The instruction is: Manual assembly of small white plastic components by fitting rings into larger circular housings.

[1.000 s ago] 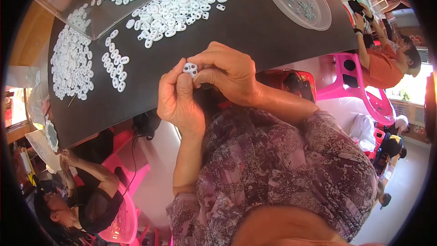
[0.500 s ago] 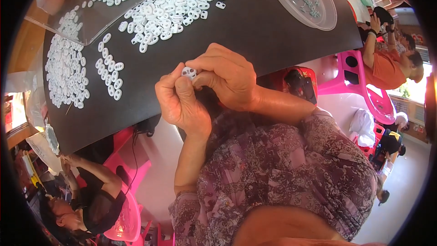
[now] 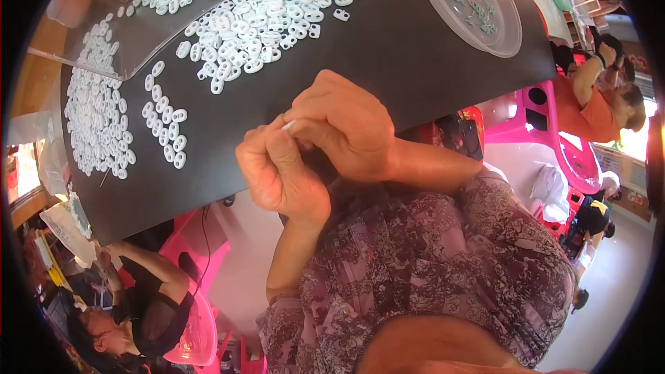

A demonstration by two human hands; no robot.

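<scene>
My left hand (image 3: 282,174) and my right hand (image 3: 350,128) meet over the near edge of the dark table (image 3: 228,125). Fingers and thumbs of both pinch one small white plastic piece (image 3: 289,125). Only a sliver of it shows now; the fingers hide the rest. Beyond my hands lies a heap of white oval pieces with two holes (image 3: 267,24). A small group of similar pieces (image 3: 165,121) sits apart to the left, with a larger spread (image 3: 97,125) past it.
A round clear tub (image 3: 504,43) with small grey-green pins (image 3: 479,14) stands at the far right. A clear plastic box (image 3: 104,73) is at the far left. One person (image 3: 138,318) sits at the lower left; others are at right, near a pink chair (image 3: 540,128).
The white piece has turned between my fingers: its holed face showed before, and just a sliver shows now. My hands stay together, while the view has shifted slightly.
</scene>
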